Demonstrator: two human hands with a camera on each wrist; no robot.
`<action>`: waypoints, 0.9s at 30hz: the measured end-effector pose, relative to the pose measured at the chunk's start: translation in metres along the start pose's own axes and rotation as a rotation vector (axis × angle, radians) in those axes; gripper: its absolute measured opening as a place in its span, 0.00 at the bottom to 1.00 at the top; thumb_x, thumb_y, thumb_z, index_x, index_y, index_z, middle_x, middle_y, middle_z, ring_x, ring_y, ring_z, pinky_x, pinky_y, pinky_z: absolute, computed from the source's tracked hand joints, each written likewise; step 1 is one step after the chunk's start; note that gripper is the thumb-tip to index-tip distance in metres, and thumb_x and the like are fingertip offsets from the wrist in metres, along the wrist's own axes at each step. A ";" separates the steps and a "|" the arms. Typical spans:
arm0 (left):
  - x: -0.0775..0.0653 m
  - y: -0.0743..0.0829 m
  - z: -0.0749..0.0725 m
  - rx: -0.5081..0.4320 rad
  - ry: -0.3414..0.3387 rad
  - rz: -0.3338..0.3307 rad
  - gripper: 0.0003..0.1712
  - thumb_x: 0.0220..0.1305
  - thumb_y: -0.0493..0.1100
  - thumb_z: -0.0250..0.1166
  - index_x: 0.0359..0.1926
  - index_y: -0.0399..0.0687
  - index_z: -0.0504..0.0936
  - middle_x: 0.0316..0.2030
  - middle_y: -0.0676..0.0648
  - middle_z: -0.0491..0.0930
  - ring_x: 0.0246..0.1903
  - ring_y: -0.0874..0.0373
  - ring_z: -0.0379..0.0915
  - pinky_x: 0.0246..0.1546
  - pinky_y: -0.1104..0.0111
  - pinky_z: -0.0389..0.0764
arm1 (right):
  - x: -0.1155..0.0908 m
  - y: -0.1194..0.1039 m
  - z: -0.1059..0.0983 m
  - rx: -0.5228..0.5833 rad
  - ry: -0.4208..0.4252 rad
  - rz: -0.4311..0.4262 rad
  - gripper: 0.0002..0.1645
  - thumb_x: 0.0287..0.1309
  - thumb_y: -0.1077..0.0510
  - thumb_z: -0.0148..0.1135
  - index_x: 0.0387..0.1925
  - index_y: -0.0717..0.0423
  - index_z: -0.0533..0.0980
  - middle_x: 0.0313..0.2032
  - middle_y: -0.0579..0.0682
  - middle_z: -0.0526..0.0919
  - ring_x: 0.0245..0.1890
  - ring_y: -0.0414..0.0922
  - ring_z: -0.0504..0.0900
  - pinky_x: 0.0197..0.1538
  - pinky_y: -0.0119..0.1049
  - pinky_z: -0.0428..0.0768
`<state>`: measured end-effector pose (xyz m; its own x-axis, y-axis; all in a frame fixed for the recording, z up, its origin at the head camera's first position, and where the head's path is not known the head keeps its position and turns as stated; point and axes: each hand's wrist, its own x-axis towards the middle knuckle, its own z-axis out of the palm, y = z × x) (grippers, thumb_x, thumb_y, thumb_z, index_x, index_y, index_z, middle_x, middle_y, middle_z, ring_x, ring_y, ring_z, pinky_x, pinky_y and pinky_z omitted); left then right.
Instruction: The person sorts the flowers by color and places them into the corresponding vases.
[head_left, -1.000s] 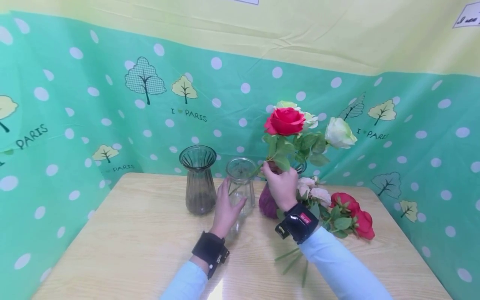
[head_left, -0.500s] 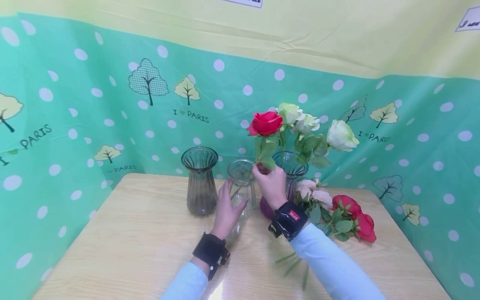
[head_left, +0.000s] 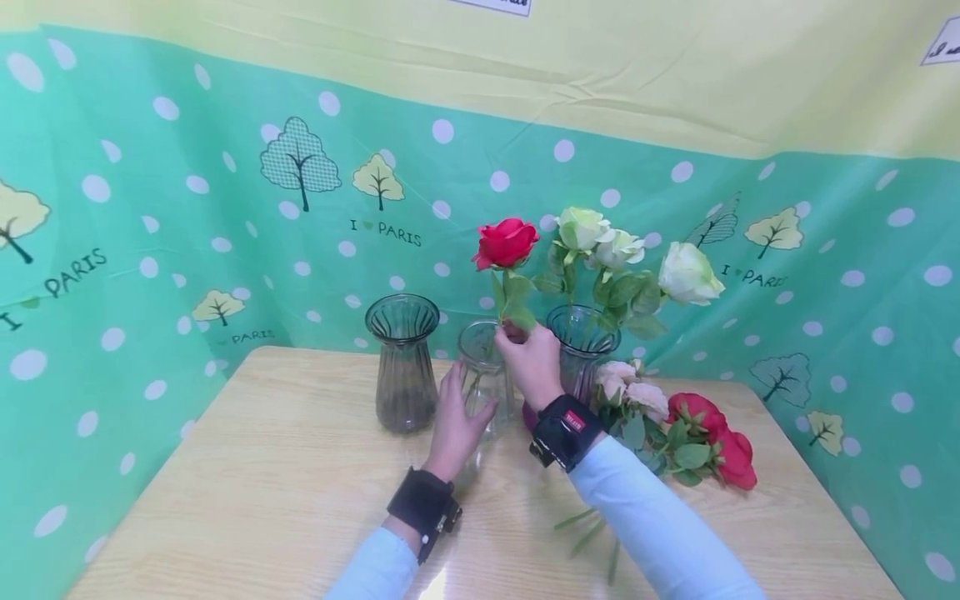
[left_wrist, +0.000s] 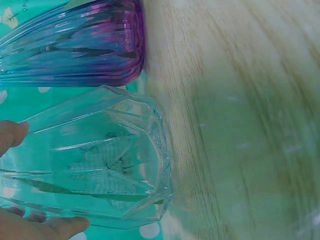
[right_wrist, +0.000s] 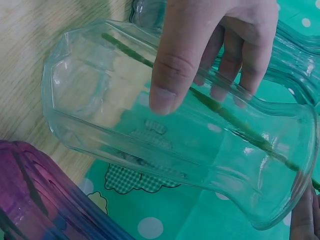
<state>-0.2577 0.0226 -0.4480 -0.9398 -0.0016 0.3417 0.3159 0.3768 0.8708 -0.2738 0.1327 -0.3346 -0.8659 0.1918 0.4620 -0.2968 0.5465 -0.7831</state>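
A clear glass vase [head_left: 491, 404] stands upright in the middle of the table. My left hand [head_left: 456, 425] holds it around the side, thumb and fingers on opposite faces in the right wrist view. Just above the rim, my right hand [head_left: 534, 362] pinches the stem of a red rose [head_left: 507, 243], whose bloom points up. The green stem [right_wrist: 220, 112] runs down inside the vase, its tip near the base. To the right, a blue-purple vase [head_left: 583, 337] holds several white roses [head_left: 617, 248]; my right hand and wrist partly cover that vase.
A grey ribbed vase [head_left: 406, 379] stands left of the clear one. On the right of the wooden table [head_left: 247, 483] lie pale pink flowers [head_left: 647, 400] and red roses [head_left: 735, 460], stems toward the front. A dotted green curtain [head_left: 300, 250] hangs behind.
My right hand has moved left with the red rose and brought it upright over the clear vase, its stem lower inside. The left hand stays on the vase.
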 end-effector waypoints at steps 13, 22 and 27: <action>-0.002 0.000 0.000 0.006 0.014 0.022 0.49 0.55 0.44 0.68 0.70 0.36 0.50 0.67 0.33 0.56 0.66 0.39 0.55 0.67 0.47 0.61 | 0.014 -0.001 0.015 -0.018 -0.046 0.111 0.13 0.54 0.57 0.62 0.39 0.60 0.82 0.34 0.56 0.86 0.36 0.48 0.84 0.40 0.39 0.82; 0.001 -0.001 0.001 0.025 0.010 0.014 0.48 0.55 0.44 0.68 0.70 0.35 0.51 0.67 0.33 0.56 0.66 0.39 0.55 0.67 0.49 0.62 | 0.022 0.001 0.021 -0.064 -0.062 0.139 0.13 0.56 0.55 0.62 0.40 0.58 0.83 0.33 0.55 0.87 0.34 0.47 0.85 0.38 0.39 0.82; 0.001 -0.001 0.002 0.047 0.016 0.019 0.48 0.55 0.46 0.68 0.70 0.36 0.51 0.67 0.34 0.57 0.66 0.40 0.57 0.67 0.50 0.63 | 0.022 0.001 0.019 -0.053 -0.096 0.160 0.14 0.59 0.55 0.60 0.43 0.58 0.82 0.34 0.55 0.87 0.32 0.47 0.84 0.37 0.38 0.81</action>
<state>-0.2593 0.0237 -0.4495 -0.9312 -0.0088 0.3643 0.3272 0.4197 0.8466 -0.3015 0.1219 -0.3333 -0.9356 0.2020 0.2897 -0.1332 0.5578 -0.8192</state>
